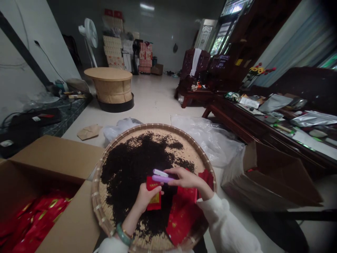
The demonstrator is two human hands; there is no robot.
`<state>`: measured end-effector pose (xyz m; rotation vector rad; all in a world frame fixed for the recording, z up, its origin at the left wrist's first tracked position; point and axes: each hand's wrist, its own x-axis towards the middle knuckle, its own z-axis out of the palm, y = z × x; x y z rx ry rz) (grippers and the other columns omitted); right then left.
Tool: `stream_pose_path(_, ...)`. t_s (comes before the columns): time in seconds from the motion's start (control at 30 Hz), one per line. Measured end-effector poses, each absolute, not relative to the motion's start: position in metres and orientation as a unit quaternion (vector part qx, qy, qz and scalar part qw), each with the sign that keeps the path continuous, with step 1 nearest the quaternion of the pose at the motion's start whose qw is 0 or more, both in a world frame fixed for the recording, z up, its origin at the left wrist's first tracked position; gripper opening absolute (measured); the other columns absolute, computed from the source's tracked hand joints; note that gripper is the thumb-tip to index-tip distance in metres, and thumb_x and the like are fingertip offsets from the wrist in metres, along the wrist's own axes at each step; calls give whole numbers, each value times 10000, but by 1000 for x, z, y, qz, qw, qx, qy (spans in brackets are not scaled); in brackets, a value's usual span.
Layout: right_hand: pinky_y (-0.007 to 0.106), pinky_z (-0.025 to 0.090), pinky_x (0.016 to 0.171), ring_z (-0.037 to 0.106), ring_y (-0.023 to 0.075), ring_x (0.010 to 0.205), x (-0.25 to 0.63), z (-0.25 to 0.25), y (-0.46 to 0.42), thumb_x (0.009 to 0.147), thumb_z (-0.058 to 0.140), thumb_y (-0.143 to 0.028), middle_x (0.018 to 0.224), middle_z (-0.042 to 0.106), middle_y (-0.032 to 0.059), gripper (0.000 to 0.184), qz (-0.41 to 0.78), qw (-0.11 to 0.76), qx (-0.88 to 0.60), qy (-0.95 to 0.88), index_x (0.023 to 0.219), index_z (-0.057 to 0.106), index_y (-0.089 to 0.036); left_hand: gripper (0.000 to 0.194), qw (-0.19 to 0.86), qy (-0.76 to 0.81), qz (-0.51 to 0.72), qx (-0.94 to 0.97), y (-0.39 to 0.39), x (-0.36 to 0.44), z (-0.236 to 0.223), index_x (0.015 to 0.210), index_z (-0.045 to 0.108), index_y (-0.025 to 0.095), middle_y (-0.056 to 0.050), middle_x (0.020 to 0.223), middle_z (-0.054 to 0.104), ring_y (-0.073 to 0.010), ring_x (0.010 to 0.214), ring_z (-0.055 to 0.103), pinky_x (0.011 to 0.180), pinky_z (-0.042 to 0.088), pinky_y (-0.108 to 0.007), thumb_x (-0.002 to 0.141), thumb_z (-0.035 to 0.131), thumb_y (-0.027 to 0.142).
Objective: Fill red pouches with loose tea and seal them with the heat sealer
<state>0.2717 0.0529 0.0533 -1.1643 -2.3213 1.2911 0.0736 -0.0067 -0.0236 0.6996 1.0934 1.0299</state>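
My left hand [143, 196] grips a small red packet [156, 201] with gold lettering, thumb across its front. In my right hand [183, 178] is a purple and white handheld bag sealer [161, 176], its jaws lying across the packet's top edge; whether they pinch it I cannot tell. Both hands are above a round woven bamboo tray [96, 196]. Dark loose tea leaves [131, 163] are spread over much of it. Several flat red packets [181, 219] lie on the tray's right side, below my right forearm.
An open cardboard box [59, 156] at left holds several red packets [39, 218]. Another open carton [273, 179] stands at right. Clear plastic sheeting [207, 137] lies behind the tray. Farther back are a round wooden table [113, 88], a fan [91, 33] and a cluttered dark bench [237, 119].
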Motion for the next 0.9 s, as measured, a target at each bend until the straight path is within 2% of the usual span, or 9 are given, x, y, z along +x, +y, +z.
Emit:
stream_pose_path(0.1, 334, 497, 826, 654, 250, 944, 253, 63, 48, 802, 644, -305, 1111, 702, 88, 440, 428, 104, -389, -809, 1216, 634, -157, 501, 674, 488, 454, 320, -7, 74, -25, 842, 719, 84, -96, 693, 749, -247, 587, 714, 594, 568, -328, 479, 880, 390)
stream_pose_path(0.3, 254, 477, 678, 659, 192, 768, 237, 66, 44, 833, 579, -215, 901, 746, 32, 325, 425, 105, -416, -797, 1137, 686, -171, 452, 687, 470, 438, 338, -9, 73, -30, 846, 712, 103, -77, 709, 748, -231, 577, 708, 585, 565, -321, 521, 866, 377)
stream_pose_path(0.57, 271, 489, 712, 668, 222, 851, 241, 57, 42, 835, 583, -255, 1010, 735, 61, 320, 436, 131, -427, -782, 1118, 698, -158, 455, 700, 478, 390, 360, -8, 72, -29, 848, 726, 92, -77, 698, 746, -215, 587, 703, 586, 551, -295, 501, 871, 350)
stream_pose_path(0.73, 331, 498, 832, 661, 245, 931, 244, 52, 45, 824, 604, -277, 1067, 719, 76, 363, 448, 133, -425, -775, 1158, 672, -153, 433, 690, 470, 401, 378, -7, 70, -30, 848, 719, 94, -79, 699, 749, -215, 568, 699, 575, 560, -305, 525, 850, 350)
stream_pose_path(0.8, 365, 489, 877, 649, 261, 974, 248, 54, 46, 804, 638, -305, 1117, 699, 87, 418, 445, 138, -428, -775, 1196, 646, -160, 415, 659, 475, 421, 403, -7, 68, -32, 860, 721, 97, -92, 737, 760, -230, 609, 709, 627, 578, -335, 541, 836, 335)
stream_pose_path(0.9, 404, 462, 940, 613, 278, 1062, 258, 57, 47, 777, 684, -355, 1200, 657, 94, 513, 454, 182, -422, -763, 1250, 599, -174, 368, 558, 503, 474, 459, -8, 64, -36, 860, 723, 104, -115, 806, 769, -257, 727, 723, 743, 582, -373, 564, 818, 300)
